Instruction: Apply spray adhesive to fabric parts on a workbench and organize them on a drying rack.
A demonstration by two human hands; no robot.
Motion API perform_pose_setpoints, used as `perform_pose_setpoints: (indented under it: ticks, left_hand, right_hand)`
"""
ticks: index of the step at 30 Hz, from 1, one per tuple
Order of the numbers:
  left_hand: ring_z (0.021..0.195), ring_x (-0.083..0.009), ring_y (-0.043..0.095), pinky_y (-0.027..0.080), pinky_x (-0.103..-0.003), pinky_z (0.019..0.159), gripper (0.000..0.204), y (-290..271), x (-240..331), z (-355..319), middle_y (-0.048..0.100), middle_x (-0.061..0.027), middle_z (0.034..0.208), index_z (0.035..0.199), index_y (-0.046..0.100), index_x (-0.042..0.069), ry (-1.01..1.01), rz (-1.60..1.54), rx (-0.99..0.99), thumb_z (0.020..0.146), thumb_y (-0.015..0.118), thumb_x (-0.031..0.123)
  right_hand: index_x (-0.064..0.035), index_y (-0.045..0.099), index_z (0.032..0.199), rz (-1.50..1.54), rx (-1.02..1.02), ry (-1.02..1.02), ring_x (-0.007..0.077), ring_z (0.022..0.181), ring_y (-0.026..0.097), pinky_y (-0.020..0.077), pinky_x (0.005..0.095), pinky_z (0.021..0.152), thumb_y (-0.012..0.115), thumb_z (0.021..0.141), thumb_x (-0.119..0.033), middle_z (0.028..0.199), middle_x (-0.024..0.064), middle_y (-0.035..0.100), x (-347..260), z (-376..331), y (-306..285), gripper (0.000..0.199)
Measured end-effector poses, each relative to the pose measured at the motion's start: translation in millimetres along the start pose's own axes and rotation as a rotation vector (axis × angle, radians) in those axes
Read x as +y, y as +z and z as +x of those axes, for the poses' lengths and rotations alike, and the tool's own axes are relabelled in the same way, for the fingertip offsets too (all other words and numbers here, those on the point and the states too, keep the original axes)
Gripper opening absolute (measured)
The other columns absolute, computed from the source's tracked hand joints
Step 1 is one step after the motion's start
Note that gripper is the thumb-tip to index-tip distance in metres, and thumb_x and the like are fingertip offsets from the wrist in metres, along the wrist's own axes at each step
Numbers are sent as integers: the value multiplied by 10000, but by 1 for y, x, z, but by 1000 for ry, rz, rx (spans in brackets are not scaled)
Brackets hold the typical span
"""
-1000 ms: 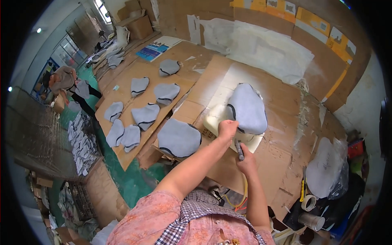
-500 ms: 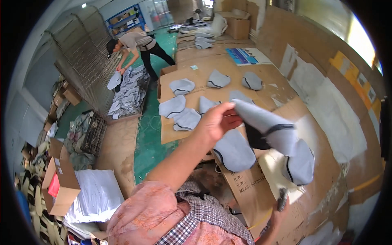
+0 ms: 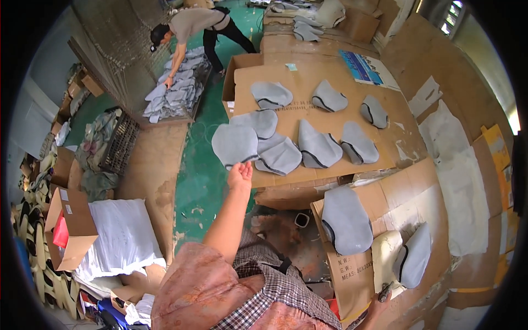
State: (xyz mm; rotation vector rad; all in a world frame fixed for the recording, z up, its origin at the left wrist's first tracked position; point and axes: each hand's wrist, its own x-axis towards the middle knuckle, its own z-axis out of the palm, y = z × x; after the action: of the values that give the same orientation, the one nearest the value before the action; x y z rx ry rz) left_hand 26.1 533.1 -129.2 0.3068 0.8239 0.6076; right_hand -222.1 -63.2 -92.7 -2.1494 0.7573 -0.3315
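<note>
My left hand (image 3: 240,176) pinches the black-trimmed edge of a grey curved fabric piece (image 3: 234,144), held out at the left of the cardboard-covered table (image 3: 330,179). Behind it a similar grey piece (image 3: 261,122) shows partly. Low on the right, my right hand (image 3: 379,309) closes round a small dark tool (image 3: 384,294) whose kind I cannot make out. Close by lie a cream sheet (image 3: 386,258), a grey piece (image 3: 416,256) partly over it and another grey piece (image 3: 346,220) on the near cardboard.
Several more grey pieces (image 3: 319,146) lie spread over the far table. Left of it, a co-worker (image 3: 198,27) bends over a low heap of grey pieces (image 3: 179,88). An open carton (image 3: 71,228) and a white plastic bag (image 3: 118,236) stand at the lower left.
My left hand has swung left with its grey piece, from above the near cardboard to the far table's left edge. The view has shifted. The co-worker's raised piece is down at the heap.
</note>
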Motion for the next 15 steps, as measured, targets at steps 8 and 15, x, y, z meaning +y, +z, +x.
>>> perform_pose_setpoints:
  ticks: [8,15]
  left_hand:
    - [610,-222,606,475,-341,549,156,-46,-65,43,588,-109,800,880,529,-4,-80,872,314,782,452,91]
    - [528,-239,614,507,-340,508,228,-43,-28,0,624,-142,654,755,602,-54,-134,1507,70,710,517,152]
  right_hand:
    - [58,428,1166,72,-38,119,211,736,527,443,286,662,472,666,50,921,121,546,-7,-5,-5,501]
    - [52,399,1200,-189,242,-356,234,833,535,449,305,734,521,719,12,971,147,531,2,-28,5,498]
